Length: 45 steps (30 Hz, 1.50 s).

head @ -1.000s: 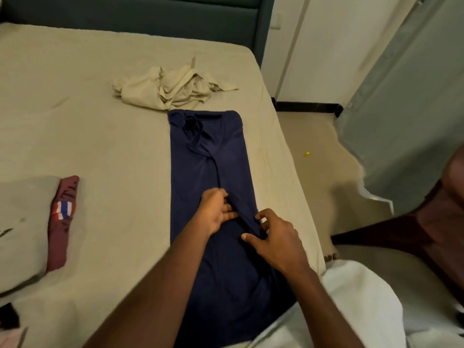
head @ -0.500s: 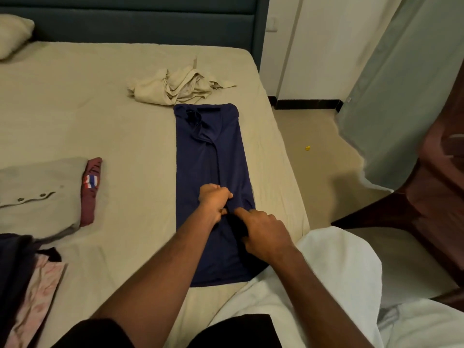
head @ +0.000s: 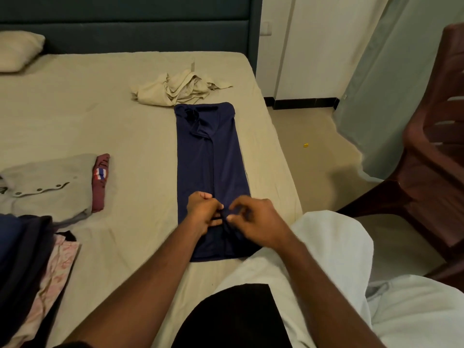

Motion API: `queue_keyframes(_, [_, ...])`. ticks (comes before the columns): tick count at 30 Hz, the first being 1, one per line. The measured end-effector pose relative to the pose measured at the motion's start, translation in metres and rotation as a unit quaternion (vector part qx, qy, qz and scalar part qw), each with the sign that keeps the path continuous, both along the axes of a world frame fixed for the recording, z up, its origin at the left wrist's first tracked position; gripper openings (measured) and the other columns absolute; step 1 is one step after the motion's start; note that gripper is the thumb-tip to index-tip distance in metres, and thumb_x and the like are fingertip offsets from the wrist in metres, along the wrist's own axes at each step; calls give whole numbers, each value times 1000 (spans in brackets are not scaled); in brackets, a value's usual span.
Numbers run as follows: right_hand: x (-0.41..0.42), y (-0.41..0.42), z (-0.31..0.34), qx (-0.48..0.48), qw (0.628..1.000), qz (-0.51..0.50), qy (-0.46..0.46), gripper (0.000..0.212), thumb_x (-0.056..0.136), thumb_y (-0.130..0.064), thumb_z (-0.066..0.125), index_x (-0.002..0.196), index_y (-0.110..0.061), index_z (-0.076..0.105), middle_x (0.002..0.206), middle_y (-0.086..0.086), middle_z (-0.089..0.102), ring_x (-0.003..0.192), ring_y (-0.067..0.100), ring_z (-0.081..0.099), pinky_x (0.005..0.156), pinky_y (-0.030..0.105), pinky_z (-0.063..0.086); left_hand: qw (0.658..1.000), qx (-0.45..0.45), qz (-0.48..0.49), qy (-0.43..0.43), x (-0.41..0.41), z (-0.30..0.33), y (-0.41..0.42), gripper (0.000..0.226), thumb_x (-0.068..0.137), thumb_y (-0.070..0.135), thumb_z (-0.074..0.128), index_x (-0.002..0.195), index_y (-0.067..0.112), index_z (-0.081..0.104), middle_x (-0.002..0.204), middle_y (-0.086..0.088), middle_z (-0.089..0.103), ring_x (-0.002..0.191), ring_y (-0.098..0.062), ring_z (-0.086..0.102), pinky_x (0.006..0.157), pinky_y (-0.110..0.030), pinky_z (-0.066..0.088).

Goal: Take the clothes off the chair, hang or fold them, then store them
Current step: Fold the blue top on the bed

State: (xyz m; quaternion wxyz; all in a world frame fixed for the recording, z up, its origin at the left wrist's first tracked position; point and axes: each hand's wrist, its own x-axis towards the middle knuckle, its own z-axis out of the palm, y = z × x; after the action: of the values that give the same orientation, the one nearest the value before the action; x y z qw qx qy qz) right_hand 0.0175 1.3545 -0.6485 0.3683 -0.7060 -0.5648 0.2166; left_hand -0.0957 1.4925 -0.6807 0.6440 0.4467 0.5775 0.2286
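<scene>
Navy shirt [head: 213, 167] lies folded long on the bed [head: 75, 116]; left hand [head: 202, 213] and right hand [head: 256, 222] both pinch its middle fold.

arms: two bare forearms, no sleeves visible to the frame edge | left hand [head: 203, 213]: bare, no ring, watch or glove | right hand [head: 258, 222]: bare, no ring or watch | torso: black fabric top [head: 233, 317] | legs: loose pale white cloth garment [head: 334, 247]
</scene>
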Motion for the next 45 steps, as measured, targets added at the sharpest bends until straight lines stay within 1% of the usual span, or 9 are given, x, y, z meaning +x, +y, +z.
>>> queue_keyframes(5, [45, -4, -27, -51, 994, -99, -9, 14, 89, -16, 69, 81, -27, 70, 71, -9, 69, 65, 6, 62, 65, 19, 45, 999, 50, -11, 12, -21, -1, -27, 41, 77, -11, 66, 103, 17, 50, 97, -16, 67, 73, -25, 70, 60, -39, 63])
queue_keyframes(8, [63, -8, -33, -74, 994, -52, -68, 17, 89, -8, 68, 91, -25, 72, 87, -9, 70, 72, 6, 61, 73, 23, 47, 965, 246, -86, 37, -53, 0, -25, 27, 81, -10, 67, 93, 12, 56, 85, -14, 67, 65, -26, 71, 59, -37, 60])
queue_keyframes(14, [79, -10, -38, -133, 947, 130, -263, 42, 91, -22, 69, 131, -35, 66, 153, -9, 48, 134, 15, 48, 103, 39, 44, 621, 649, -370, 237, -156, -11, 39, 24, 80, 3, 73, 90, 25, 76, 97, 6, 71, 87, -22, 64, 66, -41, 52])
queue_keyframes(18, [67, -3, -40, -41, 929, 187, -317, 47, 86, -19, 63, 128, -37, 68, 157, -3, 45, 138, 19, 49, 95, 43, 46, 520, 690, -454, 218, -170, -19, 30, 25, 92, 38, 52, 99, 36, 77, 119, 7, 69, 107, -15, 59, 73, -33, 44])
queue_keyframes(25, [72, -3, -47, -44, 952, 189, -238, 43, 86, -7, 67, 124, -28, 74, 151, -2, 53, 139, 18, 49, 114, 36, 41, 590, 631, -456, 215, -156, -27, 34, 57, 92, 49, 50, 148, 43, 42, 144, 8, 53, 124, -12, 47, 85, -34, 43])
queue_keyframes(32, [71, 4, -50, -35, 936, 231, -262, 36, 82, -5, 64, 103, -29, 82, 146, -2, 58, 143, 18, 45, 112, 34, 41, 550, 667, -471, 174, -152, -36, 35, 30, 88, 36, 51, 102, 34, 78, 128, 11, 67, 112, -13, 58, 73, -38, 50])
queue_keyframes(38, [68, 29, -39, -107, 984, 122, 72, 23, 88, 9, 64, 95, -4, 81, 108, 2, 77, 108, 12, 70, 100, 23, 50, 864, 301, -403, -21, -136, -17, 60, 34, 91, 4, 57, 98, 28, 80, 101, 7, 76, 93, -8, 69, 82, -25, 54])
queue_keyframes(41, [73, 65, -34, -121, 968, -25, 218, 25, 92, 5, 58, 73, -4, 71, 71, 0, 65, 69, 14, 59, 67, 30, 48, 941, 121, -310, -54, -114, 4, 86, 18, 98, 8, 62, 107, 18, 74, 89, 0, 72, 71, -10, 61, 54, -25, 40])
queue_keyframes(45, [74, 89, -44, -156, 953, -192, 177, 42, 95, -37, 69, 62, -16, 52, 56, -1, 47, 55, 17, 43, 53, 29, 35, 984, -4, -177, 9, -94, 1, 101, 10, 101, 20, 61, 99, 11, 65, 86, -5, 73, 62, -12, 64, 44, -24, 35])
